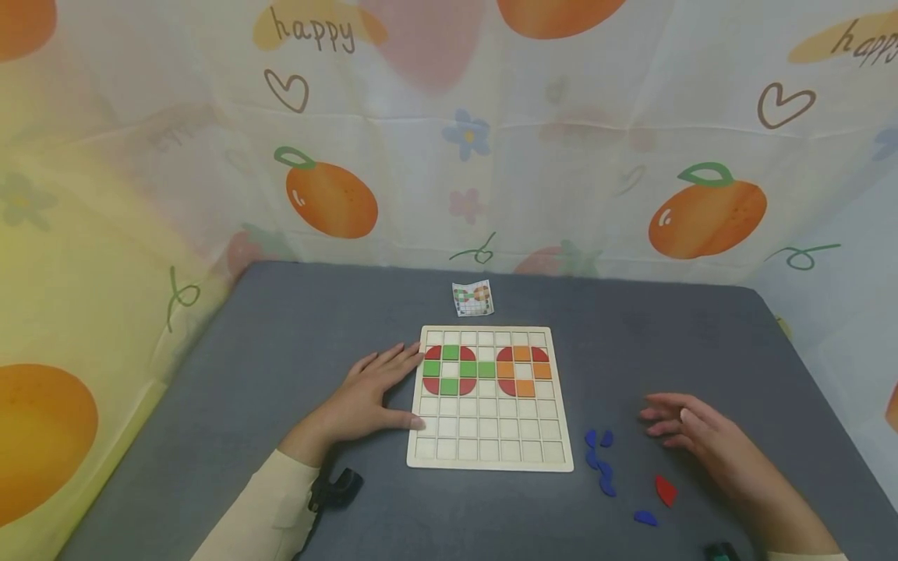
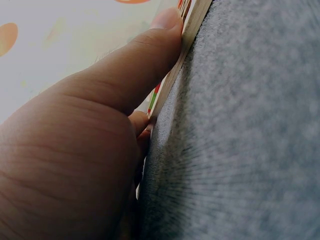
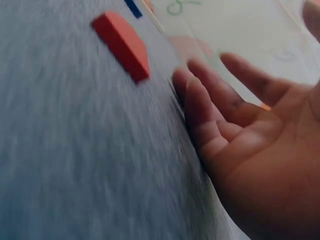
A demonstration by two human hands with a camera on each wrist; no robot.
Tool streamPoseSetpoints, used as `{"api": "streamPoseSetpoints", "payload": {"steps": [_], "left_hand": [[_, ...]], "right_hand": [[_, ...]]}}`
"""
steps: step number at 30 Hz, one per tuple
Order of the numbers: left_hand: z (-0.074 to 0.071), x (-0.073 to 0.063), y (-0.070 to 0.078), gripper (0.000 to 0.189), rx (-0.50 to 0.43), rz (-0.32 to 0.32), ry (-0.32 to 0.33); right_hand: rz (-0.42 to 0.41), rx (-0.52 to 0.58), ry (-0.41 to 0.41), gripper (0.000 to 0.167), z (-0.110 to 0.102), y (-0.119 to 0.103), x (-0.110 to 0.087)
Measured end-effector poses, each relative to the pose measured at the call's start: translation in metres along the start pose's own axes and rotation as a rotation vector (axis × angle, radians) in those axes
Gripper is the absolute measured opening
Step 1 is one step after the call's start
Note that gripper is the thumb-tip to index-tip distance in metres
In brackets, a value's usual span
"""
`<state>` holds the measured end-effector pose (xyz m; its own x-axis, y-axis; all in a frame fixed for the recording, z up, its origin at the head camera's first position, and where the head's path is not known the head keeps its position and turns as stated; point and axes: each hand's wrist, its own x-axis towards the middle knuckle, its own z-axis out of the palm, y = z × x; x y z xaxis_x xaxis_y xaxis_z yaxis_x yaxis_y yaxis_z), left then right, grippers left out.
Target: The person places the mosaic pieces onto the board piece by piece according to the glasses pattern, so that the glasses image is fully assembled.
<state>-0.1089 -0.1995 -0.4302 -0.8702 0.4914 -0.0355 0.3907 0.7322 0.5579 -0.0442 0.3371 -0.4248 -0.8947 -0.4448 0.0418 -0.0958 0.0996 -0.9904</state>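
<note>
A pale wooden grid board (image 1: 489, 428) lies on the dark table. Two rounded shapes of coloured pieces fill its upper rows: red corners with green squares (image 1: 450, 386) on the left, red corners with orange squares (image 1: 521, 353) on the right, joined by a green square. The right shape's lower right cell shows bare wood. My left hand (image 1: 365, 393) rests along the board's left edge, thumb and fingertips touching it. Over the table to the right is my right hand (image 1: 691, 428), fingers loosely bent, holding nothing. Close to it lies a red quarter-round piece (image 1: 666, 491).
Several blue curved pieces (image 1: 606, 479) lie right of the board, with another blue piece (image 1: 645, 518) nearer the front. A small printed pattern card (image 1: 473, 298) lies behind the board. A fruit-printed curtain (image 1: 491, 179) hangs along the table's back edge.
</note>
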Motion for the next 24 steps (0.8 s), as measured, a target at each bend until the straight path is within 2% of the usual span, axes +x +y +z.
{"api": "streamPoseSetpoints", "payload": {"steps": [4, 10, 13, 17, 24], "left_hand": [[0.0, 0.0, -0.001, 0.112, 0.003, 0.001, 0.002], [0.001, 0.0, -0.002, 0.112, 0.007, 0.004, 0.005], [0.002, 0.0, -0.003, 0.112, 0.01, 0.002, 0.007], [0.002, 0.0, -0.004, 0.113, 0.007, 0.0, 0.007], [0.002, 0.0, -0.006, 0.113, 0.003, 0.015, 0.004]], "right_hand": [[0.056, -0.091, 0.008, 0.038, -0.003, 0.002, -0.013], [0.169, -0.198, -0.065, 0.043, -0.007, 0.001, -0.025], [0.128, -0.324, -0.13, 0.043, -0.009, 0.001, -0.026], [0.017, -0.44, -0.177, 0.04, -0.007, 0.002, -0.025], [-0.033, -0.564, -0.163, 0.037, -0.001, 0.001, -0.025]]}}
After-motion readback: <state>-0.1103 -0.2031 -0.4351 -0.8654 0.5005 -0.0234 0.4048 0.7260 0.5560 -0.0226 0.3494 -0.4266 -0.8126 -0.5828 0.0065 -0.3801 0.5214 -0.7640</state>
